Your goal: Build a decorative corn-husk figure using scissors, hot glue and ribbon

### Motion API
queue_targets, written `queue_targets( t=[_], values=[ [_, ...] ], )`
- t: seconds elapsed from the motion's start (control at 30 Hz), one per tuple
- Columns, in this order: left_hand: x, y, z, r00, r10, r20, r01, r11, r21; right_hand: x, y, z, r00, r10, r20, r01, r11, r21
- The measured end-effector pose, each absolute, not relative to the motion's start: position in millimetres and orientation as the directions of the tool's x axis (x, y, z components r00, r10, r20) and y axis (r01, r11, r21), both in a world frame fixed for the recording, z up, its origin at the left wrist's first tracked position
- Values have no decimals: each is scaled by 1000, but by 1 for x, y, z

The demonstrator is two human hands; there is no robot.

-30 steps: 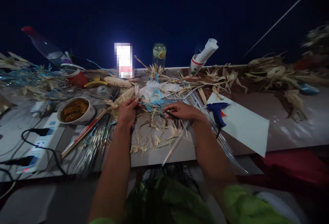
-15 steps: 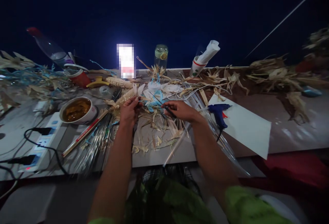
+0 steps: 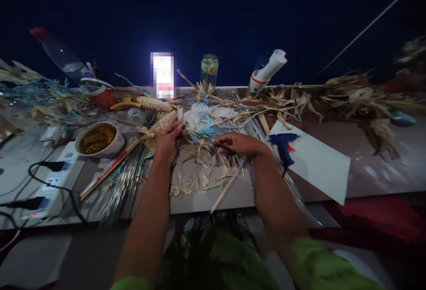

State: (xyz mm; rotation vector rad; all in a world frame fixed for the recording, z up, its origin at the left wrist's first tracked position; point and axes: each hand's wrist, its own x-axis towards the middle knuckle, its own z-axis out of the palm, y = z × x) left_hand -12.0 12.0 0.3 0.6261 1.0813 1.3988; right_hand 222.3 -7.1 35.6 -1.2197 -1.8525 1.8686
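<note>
My left hand (image 3: 168, 141) pinches a pale strip of corn husk (image 3: 180, 116) between thumb and fingertips, and the strip stands up above them. Across from it, my right hand (image 3: 241, 145) is closed around black-handled scissors (image 3: 225, 148). Their blades are hard to make out against the clutter. Between and below my hands lie cut husk scraps (image 3: 204, 183). Just beyond are white paper and light-blue material (image 3: 203, 123). Two corn cobs (image 3: 163, 122) lie behind my left hand.
At left are a bowl of brown liquid (image 3: 100, 141), a power strip (image 3: 58, 183) with cables, and thin clear sticks (image 3: 123, 188). A blue glue gun (image 3: 282, 145) lies on a white sheet (image 3: 319, 165) at right. Behind stand a bottle (image 3: 209, 70) and a lit, blurred screen (image 3: 163, 74).
My right hand has drawn the scissors slightly down and back, away from the husk, and their angle has changed. My left hand keeps its pinch, and less of the husk strip shows above it.
</note>
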Motion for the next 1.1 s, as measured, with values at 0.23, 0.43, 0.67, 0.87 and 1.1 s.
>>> queue_targets(
  t=[0.23,0.43,0.67,0.87,1.1],
  values=[
    [-14,11,-1,-77,961,-266,-435,208,876,222,-6,37,-636,664,-393,375,-179,-909],
    [-14,11,-2,-66,962,-264,-407,216,888,222,-7,39,-647,656,-389,371,-175,-912],
    [-16,13,-6,-58,963,-264,-375,224,900,223,-7,39,-651,642,-405,390,-175,-904],
    [-16,13,-8,-44,967,-251,-365,218,905,223,-7,38,-644,640,-420,396,-191,-898],
    [-19,14,-9,-21,964,-265,-323,244,914,224,-7,37,-625,636,-453,398,-239,-886]
  ],
)
